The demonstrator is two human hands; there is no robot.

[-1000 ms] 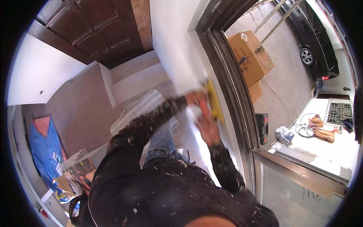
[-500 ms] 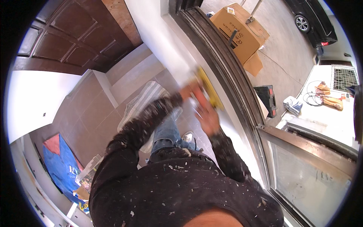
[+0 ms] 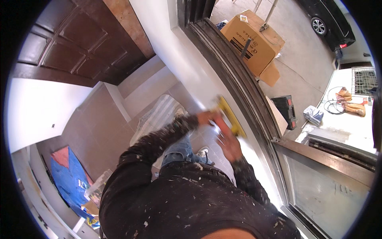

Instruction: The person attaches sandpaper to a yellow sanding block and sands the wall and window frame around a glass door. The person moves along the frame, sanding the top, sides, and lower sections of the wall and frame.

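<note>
A yellow hand float (image 3: 232, 116) with an orange-red handle lies against the white wall strip (image 3: 191, 73) beside the dark window frame. My left hand (image 3: 207, 118) is closed round the far part of its handle, with the arm reaching across from the left. My right hand (image 3: 230, 146) is at the near end of the handle, fingers bent against it. Motion smears both hands and the float, so single fingers are hard to make out. Pale specks cover my black sleeves.
The dark metal window frame (image 3: 248, 85) runs along the wall on my right. Beyond it stand a cardboard box (image 3: 254, 44), a black case (image 3: 284, 111) and a black car (image 3: 328, 24). A striped cloth (image 3: 159, 113) and a blue sheet (image 3: 71, 179) lie on the tiled floor.
The float and both my hands have slid nearer to me along the wall strip. The whole view has shifted slightly, so the surroundings sit lower and farther right.
</note>
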